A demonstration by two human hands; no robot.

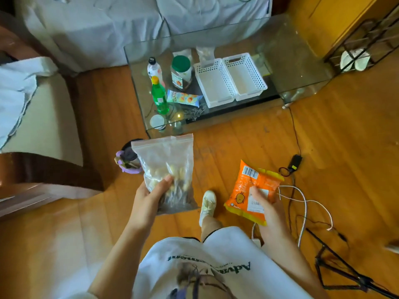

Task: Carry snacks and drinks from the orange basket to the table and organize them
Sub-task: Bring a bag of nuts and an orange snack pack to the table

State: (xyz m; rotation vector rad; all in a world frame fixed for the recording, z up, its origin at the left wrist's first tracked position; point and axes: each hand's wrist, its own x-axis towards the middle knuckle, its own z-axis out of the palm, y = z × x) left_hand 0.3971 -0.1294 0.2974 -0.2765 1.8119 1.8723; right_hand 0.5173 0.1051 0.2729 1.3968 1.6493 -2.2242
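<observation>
My left hand grips a clear zip bag of snacks by its lower part, held upright over the floor. My right hand holds an orange snack packet with a barcode at its top. Ahead stands a glass table. On it are a green bottle, a white bottle, a green-lidded jar, a light green snack packet, two clear bags behind, and two empty white baskets side by side. The orange basket is not in view.
A covered sofa stands behind the table and an armchair at the left. A purple object sits on the wooden floor near the table corner. Cables and a tripod lie at the right. My shoe is below the bags.
</observation>
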